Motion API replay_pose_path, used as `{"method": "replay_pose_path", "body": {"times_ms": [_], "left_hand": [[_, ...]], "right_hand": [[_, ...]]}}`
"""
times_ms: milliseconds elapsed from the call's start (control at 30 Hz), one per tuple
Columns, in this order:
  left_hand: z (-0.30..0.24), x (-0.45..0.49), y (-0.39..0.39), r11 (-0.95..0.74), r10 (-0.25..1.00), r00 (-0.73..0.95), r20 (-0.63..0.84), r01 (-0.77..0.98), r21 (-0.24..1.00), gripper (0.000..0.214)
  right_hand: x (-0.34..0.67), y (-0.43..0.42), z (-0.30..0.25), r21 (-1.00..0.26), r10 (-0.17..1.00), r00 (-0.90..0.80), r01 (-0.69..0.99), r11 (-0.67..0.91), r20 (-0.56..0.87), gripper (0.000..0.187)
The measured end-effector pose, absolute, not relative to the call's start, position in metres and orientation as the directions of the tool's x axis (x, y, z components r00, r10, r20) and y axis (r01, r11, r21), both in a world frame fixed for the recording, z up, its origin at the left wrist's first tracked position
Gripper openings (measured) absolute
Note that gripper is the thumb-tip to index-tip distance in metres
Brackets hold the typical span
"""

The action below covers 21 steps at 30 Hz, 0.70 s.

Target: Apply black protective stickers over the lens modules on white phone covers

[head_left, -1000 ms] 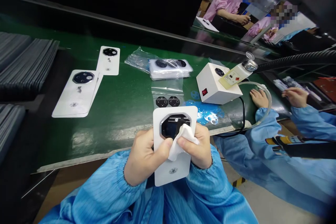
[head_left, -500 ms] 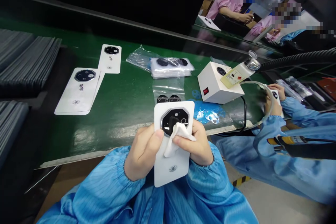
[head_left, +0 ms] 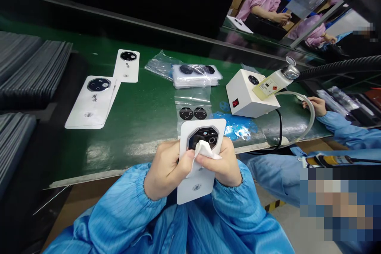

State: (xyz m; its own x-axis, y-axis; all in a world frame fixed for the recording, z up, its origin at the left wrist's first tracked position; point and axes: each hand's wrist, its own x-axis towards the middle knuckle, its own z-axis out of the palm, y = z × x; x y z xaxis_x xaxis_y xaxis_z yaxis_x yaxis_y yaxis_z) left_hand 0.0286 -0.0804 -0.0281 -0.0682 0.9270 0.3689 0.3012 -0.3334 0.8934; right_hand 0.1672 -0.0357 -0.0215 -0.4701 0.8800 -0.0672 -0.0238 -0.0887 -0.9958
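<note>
A white phone back cover (head_left: 192, 197) with a black octagonal camera window (head_left: 205, 134) is held up over the bench edge, tilted slightly. My left hand (head_left: 165, 170) grips its left side, with the thumb on the front just below the window. On the other side, my right hand (head_left: 228, 166) supports the cover and pinches a folded white cloth (head_left: 206, 151) against the window's lower part. Both hands' rear fingers are hidden behind the cover. Right beyond it lies a clear bag (head_left: 193, 98) with two black camera lens plates (head_left: 186, 114).
More white covers (head_left: 89, 111) lie at left beside racks of dark sheets (head_left: 47, 67). A wrapped stack (head_left: 195, 83), blue film pieces (head_left: 232, 125) and a white box (head_left: 251, 97) bearing a pump bottle (head_left: 272, 84) stand beyond. A co-worker's hand (head_left: 316, 106) is at right.
The cover has risen slightly and tilted to the right. My left thumb has shifted inward to the cloth's edge. At right, the co-worker's hand no longer holds a cover in view.
</note>
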Motion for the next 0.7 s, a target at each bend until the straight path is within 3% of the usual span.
{"method": "replay_pose_path", "body": {"times_ms": [267, 467, 533, 700], "left_hand": [[-0.028, 0.034, -0.084, -0.32, 0.933, -0.085, 0.35, 0.253, 0.913, 0.029], [-0.028, 0.031, -0.084, -0.223, 0.969, -0.073, 0.234, 0.133, 0.966, 0.026], [-0.027, 0.03, -0.083, -0.147, 0.987, -0.054, 0.15, 0.056, 0.988, 0.026], [-0.024, 0.03, -0.083, 0.115, 0.993, 0.024, -0.113, -0.23, 0.966, 0.03]], "right_hand": [[0.169, -0.041, -0.021, -1.0, 0.904, -0.428, -0.011, 0.02, 0.023, 0.011], [0.17, -0.041, -0.017, -0.995, 0.905, -0.42, 0.034, 0.091, 0.069, 0.013], [0.173, -0.04, -0.015, -1.0, 0.895, -0.447, 0.016, 0.014, 0.005, 0.013], [0.179, -0.039, -0.006, -0.916, 0.847, -0.442, -0.123, -0.383, -0.295, 0.023]]}}
